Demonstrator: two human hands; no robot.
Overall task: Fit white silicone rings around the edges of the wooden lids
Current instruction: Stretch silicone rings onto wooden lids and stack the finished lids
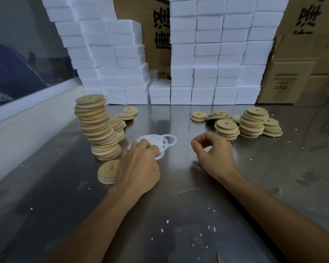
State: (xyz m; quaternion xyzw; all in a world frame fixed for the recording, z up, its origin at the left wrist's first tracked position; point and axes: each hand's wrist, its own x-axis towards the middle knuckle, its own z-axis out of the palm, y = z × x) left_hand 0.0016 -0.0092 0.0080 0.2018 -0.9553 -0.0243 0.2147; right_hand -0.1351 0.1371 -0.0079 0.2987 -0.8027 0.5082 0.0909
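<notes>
Both forearms reach in from the bottom edge across the steel tabletop point(179, 215), which is flecked with white crumbs. Left hand point(139, 168) is down on the pile of white rings point(160, 141), fingers curled into it, and the grip looks closed on a ring, though the fingertips hide just what they have. Right beside that wrist lies a small stack of lids point(106, 174), with a pale band along the edges that could be fitted rings. Right hand point(213, 149) hovers just above the tabletop, fingers curled loosely with thumb and forefinger nearly meeting; something pale shows inside the curl, but I cannot tell whether that grip holds anything.

Further out on the left, a tall leaning tower of lids point(97, 128) stands just beside the rings, white showing between many of its layers, so that reads as the finished side. Over on the right, shorter stacks of bare lids point(253, 122) wait, with a few loose ones flat near them. My call: well underway, a good share done, plenty left.

At the back, white foam blocks point(217, 54) are stacked into a wall, with cardboard boxes point(292, 76) behind and to the right.
</notes>
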